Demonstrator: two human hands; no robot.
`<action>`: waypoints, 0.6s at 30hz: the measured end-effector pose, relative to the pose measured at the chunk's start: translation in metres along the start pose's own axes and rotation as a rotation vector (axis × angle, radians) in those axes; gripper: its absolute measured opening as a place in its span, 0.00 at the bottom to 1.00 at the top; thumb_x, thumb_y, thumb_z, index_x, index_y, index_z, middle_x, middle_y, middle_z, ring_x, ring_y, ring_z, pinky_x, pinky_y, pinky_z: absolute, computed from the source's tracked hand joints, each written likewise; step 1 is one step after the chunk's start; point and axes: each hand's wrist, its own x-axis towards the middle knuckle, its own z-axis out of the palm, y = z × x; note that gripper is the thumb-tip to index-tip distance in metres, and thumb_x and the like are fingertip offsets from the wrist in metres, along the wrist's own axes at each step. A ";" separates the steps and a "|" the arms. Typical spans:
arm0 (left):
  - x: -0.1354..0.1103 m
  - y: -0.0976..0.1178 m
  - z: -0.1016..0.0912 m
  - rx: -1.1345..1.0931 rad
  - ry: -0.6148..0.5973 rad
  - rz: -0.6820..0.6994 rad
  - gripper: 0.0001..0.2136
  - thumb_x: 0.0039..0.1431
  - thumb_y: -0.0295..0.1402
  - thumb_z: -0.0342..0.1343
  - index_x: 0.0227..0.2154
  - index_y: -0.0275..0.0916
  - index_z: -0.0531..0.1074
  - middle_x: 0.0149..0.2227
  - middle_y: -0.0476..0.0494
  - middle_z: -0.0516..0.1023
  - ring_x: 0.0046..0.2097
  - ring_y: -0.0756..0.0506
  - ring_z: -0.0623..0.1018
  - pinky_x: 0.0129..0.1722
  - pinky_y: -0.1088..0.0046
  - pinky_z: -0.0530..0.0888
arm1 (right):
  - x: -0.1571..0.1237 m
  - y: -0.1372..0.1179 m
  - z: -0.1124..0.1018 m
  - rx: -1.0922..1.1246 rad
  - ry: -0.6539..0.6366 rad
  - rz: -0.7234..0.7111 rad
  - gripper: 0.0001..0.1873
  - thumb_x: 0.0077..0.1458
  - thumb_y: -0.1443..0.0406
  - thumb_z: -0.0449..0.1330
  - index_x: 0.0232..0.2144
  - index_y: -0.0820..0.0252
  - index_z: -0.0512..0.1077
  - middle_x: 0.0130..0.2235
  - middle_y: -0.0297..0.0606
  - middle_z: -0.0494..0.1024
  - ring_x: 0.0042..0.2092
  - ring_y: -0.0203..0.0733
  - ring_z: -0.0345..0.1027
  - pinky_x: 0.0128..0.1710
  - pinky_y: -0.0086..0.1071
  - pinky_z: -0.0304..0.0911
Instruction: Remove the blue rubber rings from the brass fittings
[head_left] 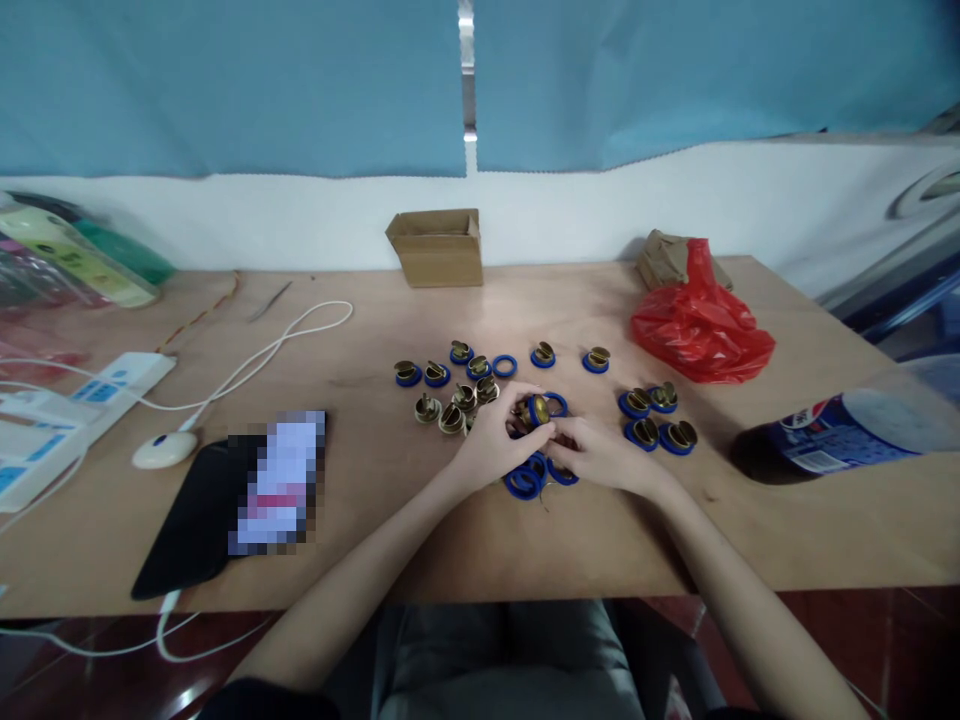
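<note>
My left hand (496, 438) grips a round brass-coloured piece with a blue ring (539, 411) between thumb and fingers, raised a little over the table. Against the lower right edge of that piece, the curled fingers of my right hand (596, 452) are closed on it; their tips are partly hidden. Loose blue rings (523, 484) lie just below the hands, and another blue ring (556, 404) shows behind them. Left of my left hand sit several brass pieces with pale rims (451, 418). Further brass pieces with blue rings (437, 374) stand behind these.
Blue-ringed brass pieces (643, 433) are grouped on the right, beside a cola bottle (817, 435). A red plastic bag (701, 335) lies behind. At the back stands a cardboard box (441, 250). Leftward are a phone (279, 485), a white cable (247, 372) and a power strip (112, 385).
</note>
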 end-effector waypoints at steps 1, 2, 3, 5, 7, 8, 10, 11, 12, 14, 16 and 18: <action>0.000 0.000 0.000 0.002 0.001 0.001 0.16 0.58 0.31 0.61 0.49 0.42 0.69 0.48 0.42 0.78 0.48 0.42 0.80 0.50 0.62 0.77 | 0.000 0.001 0.000 0.001 0.000 0.000 0.12 0.61 0.66 0.53 0.24 0.59 0.64 0.23 0.30 0.68 0.24 0.33 0.59 0.27 0.29 0.49; 0.000 0.000 0.000 0.003 0.003 0.003 0.16 0.58 0.31 0.61 0.49 0.42 0.69 0.48 0.42 0.78 0.48 0.42 0.80 0.50 0.62 0.77 | 0.000 0.001 0.000 0.000 -0.001 -0.003 0.12 0.61 0.66 0.53 0.24 0.59 0.64 0.23 0.30 0.69 0.25 0.33 0.60 0.27 0.29 0.49; 0.000 0.000 0.000 0.002 0.004 0.005 0.16 0.58 0.31 0.61 0.49 0.42 0.69 0.49 0.42 0.78 0.49 0.42 0.80 0.50 0.62 0.77 | 0.000 0.001 0.000 -0.003 -0.001 -0.004 0.12 0.61 0.66 0.53 0.24 0.59 0.65 0.23 0.30 0.69 0.25 0.33 0.59 0.27 0.29 0.49; 0.000 -0.001 0.000 0.000 0.003 0.009 0.16 0.58 0.31 0.61 0.49 0.42 0.69 0.50 0.41 0.77 0.50 0.41 0.79 0.51 0.62 0.77 | 0.000 0.002 0.000 -0.010 -0.002 -0.004 0.12 0.61 0.66 0.53 0.24 0.59 0.65 0.23 0.30 0.69 0.25 0.33 0.59 0.27 0.29 0.49; 0.000 -0.001 0.000 -0.004 0.003 0.011 0.16 0.58 0.31 0.61 0.49 0.42 0.69 0.51 0.41 0.77 0.50 0.41 0.79 0.51 0.62 0.77 | 0.000 0.003 0.000 -0.008 -0.002 -0.007 0.12 0.61 0.65 0.53 0.24 0.59 0.65 0.23 0.30 0.69 0.25 0.33 0.59 0.26 0.29 0.49; 0.000 -0.001 0.000 -0.004 0.004 0.012 0.16 0.58 0.31 0.61 0.49 0.43 0.69 0.50 0.41 0.77 0.50 0.42 0.79 0.51 0.62 0.77 | 0.000 0.003 0.000 -0.002 -0.004 -0.008 0.12 0.61 0.65 0.53 0.24 0.59 0.65 0.23 0.30 0.68 0.25 0.33 0.59 0.26 0.29 0.49; 0.000 -0.001 0.000 -0.001 0.006 0.014 0.16 0.58 0.31 0.61 0.49 0.43 0.69 0.49 0.42 0.78 0.49 0.42 0.80 0.50 0.62 0.77 | 0.001 0.004 0.000 0.021 -0.011 -0.007 0.13 0.62 0.64 0.53 0.24 0.59 0.64 0.23 0.30 0.68 0.24 0.33 0.59 0.26 0.29 0.50; 0.000 -0.001 0.000 0.000 0.007 0.015 0.16 0.58 0.31 0.61 0.49 0.43 0.69 0.49 0.42 0.78 0.49 0.42 0.80 0.50 0.62 0.77 | 0.001 0.004 0.000 0.034 -0.015 -0.004 0.13 0.62 0.64 0.53 0.24 0.59 0.64 0.22 0.30 0.68 0.24 0.32 0.58 0.26 0.29 0.50; 0.000 -0.001 0.000 -0.001 0.006 0.017 0.16 0.58 0.31 0.61 0.49 0.43 0.69 0.49 0.41 0.78 0.49 0.42 0.80 0.50 0.62 0.77 | 0.001 0.004 0.000 0.043 -0.019 0.003 0.14 0.62 0.63 0.53 0.24 0.59 0.64 0.22 0.30 0.67 0.24 0.32 0.58 0.26 0.29 0.50; 0.000 -0.002 0.000 -0.006 0.005 0.019 0.16 0.58 0.31 0.61 0.49 0.42 0.69 0.50 0.41 0.77 0.49 0.42 0.80 0.50 0.62 0.77 | 0.001 0.005 -0.001 0.053 -0.026 0.018 0.14 0.62 0.62 0.53 0.24 0.59 0.64 0.22 0.30 0.67 0.24 0.32 0.58 0.26 0.29 0.50; 0.000 -0.002 0.000 -0.007 0.005 0.015 0.16 0.58 0.31 0.61 0.49 0.42 0.69 0.51 0.41 0.77 0.49 0.41 0.80 0.50 0.62 0.77 | 0.002 0.006 0.000 0.057 -0.033 0.027 0.15 0.62 0.61 0.52 0.24 0.59 0.64 0.22 0.30 0.67 0.24 0.33 0.58 0.25 0.29 0.50; 0.000 -0.003 0.000 -0.007 0.006 0.007 0.16 0.58 0.31 0.62 0.49 0.42 0.69 0.50 0.41 0.77 0.49 0.41 0.79 0.50 0.62 0.77 | 0.002 0.007 0.000 0.056 -0.041 0.032 0.17 0.63 0.59 0.52 0.24 0.59 0.64 0.22 0.30 0.66 0.24 0.33 0.58 0.24 0.28 0.49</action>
